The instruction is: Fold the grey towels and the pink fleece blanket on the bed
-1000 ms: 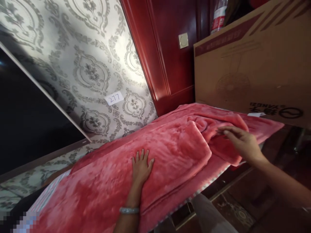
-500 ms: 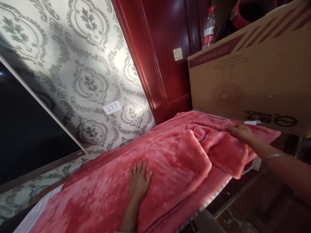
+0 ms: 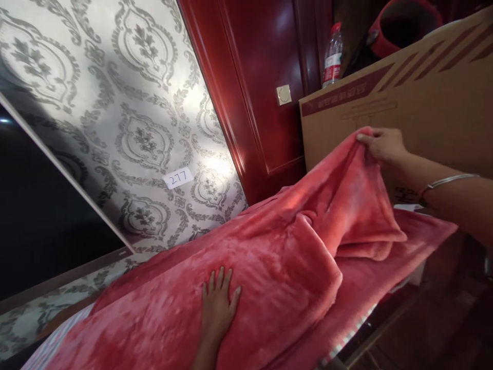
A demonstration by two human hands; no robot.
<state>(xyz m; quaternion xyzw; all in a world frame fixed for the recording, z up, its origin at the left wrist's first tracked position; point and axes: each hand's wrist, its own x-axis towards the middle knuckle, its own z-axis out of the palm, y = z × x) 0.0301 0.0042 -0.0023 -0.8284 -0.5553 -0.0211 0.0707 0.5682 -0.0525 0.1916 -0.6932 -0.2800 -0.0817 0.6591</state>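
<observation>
A plush pinkish-red blanket (image 3: 165,303) lies spread out and partly folded in front of me. My left hand (image 3: 220,303) rests flat on it near the middle, fingers spread. At the right, my right hand (image 3: 385,144) pinches an edge of the blanket and holds it raised, so that part hangs in folds below the fingers. Beneath the raised part, another layer of the same red plush lies flat towards the right. What supports the blanket is mostly hidden; striped cloth shows at the lower left.
A large cardboard box (image 3: 423,92) stands behind my right hand, with a plastic bottle (image 3: 333,59) at its far left corner and a red round object (image 3: 408,25) behind it. A dark red wooden panel (image 3: 265,97), patterned wallpaper (image 3: 146,139) and a black screen (image 3: 46,216) border the far side.
My right hand has moved up, lifting the blanket's edge off the layer below. My left hand stays flat on the blanket.
</observation>
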